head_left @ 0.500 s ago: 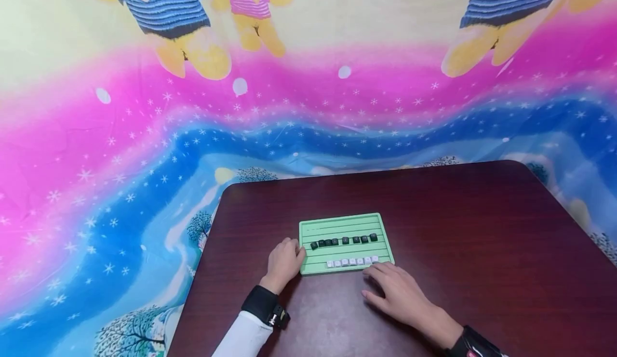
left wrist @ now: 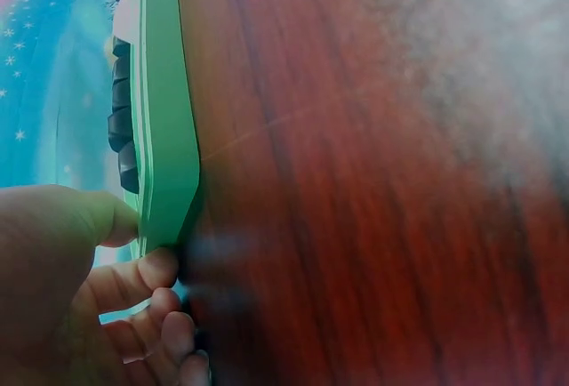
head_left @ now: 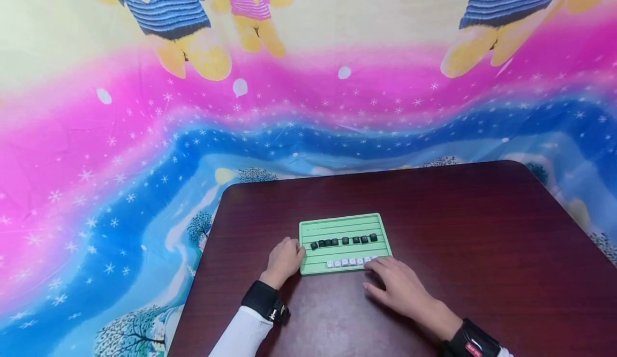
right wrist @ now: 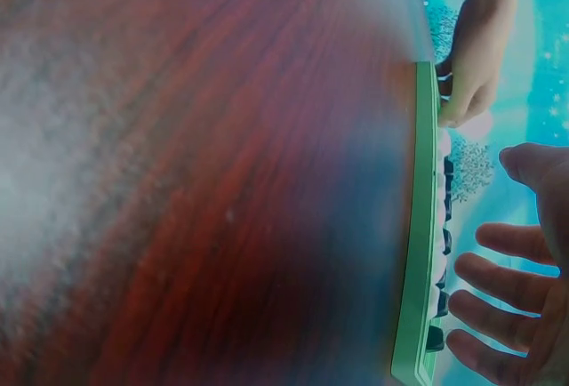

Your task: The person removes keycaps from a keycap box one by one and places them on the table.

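A light green ridged tray lies on the table. One row of black keycaps runs across its middle. White keycaps form another row along the near side. At the tray's left edge, my left hand grips the rim; the left wrist view shows the thumb on the upper side and a finger under the corner. My right hand hovers at the near right corner, fingers spread and slightly bent. Its fingertips overlap the right end of the white row in the head view and hide the last keycaps.
The dark red-brown wooden table extends around the tray on all sides. Behind it hangs a printed cloth with bears and snowflakes. Each wrist wears a black band.
My right hand has shifted slightly forward, so its fingertips now cover the right end of the white keycap row. The left hand and the tray stay where they were.
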### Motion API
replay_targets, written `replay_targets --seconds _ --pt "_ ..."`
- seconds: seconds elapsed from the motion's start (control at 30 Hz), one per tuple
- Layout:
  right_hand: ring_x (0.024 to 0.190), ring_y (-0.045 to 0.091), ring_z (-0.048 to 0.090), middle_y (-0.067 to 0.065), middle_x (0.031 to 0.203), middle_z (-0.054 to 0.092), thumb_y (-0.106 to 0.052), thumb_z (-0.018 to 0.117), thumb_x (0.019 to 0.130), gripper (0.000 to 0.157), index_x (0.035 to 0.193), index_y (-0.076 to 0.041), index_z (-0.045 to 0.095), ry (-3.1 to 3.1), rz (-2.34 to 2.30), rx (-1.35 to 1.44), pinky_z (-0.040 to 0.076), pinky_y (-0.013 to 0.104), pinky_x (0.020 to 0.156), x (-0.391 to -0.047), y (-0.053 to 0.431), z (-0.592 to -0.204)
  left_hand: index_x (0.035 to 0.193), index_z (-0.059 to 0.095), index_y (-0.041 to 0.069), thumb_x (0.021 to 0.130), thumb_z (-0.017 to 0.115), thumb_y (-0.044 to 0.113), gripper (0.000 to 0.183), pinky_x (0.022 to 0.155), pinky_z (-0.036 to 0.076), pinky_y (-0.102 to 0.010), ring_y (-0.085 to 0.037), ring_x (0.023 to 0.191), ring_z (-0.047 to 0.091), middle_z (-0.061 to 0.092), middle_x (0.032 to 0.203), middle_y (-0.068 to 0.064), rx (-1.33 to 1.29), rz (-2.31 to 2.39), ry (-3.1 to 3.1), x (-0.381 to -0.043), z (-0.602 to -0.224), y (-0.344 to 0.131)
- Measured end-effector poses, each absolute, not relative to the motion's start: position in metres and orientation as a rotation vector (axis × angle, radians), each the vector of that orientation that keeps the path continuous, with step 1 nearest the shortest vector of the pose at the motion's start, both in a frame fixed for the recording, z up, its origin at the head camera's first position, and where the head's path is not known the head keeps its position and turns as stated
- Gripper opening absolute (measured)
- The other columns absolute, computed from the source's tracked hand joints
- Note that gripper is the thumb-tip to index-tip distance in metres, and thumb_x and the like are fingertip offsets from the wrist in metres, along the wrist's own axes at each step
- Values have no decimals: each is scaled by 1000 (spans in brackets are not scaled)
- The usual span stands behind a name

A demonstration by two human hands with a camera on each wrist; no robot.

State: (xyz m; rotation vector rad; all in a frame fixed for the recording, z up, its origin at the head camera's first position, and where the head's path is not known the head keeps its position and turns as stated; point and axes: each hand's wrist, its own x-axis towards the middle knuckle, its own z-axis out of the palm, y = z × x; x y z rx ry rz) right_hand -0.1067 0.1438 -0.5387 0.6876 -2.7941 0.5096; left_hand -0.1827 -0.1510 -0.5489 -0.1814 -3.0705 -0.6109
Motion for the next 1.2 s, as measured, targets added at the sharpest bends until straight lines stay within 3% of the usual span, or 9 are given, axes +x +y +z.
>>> replay_targets --seconds 0.6,1.2 --pt "89 14 63 0 103 74 -38 81 83 38 111 -13 74 -2825 516 574 51 33 72 -130 152 -533 64 35 15 100 55 23 42 53 23 -27 -16 55 28 31 67 0 -186 -613 -3093 -185 -551 -152" --pt "89 15 63 1 103 73 -35 83 81 41 113 -12 73 -2841 495 551 51 33 69 -140 160 -540 63 36 15 101 54 21 43 53 24 -27 -16 56 29 32 66 0 -226 -597 -3098 -186 -549 -152"
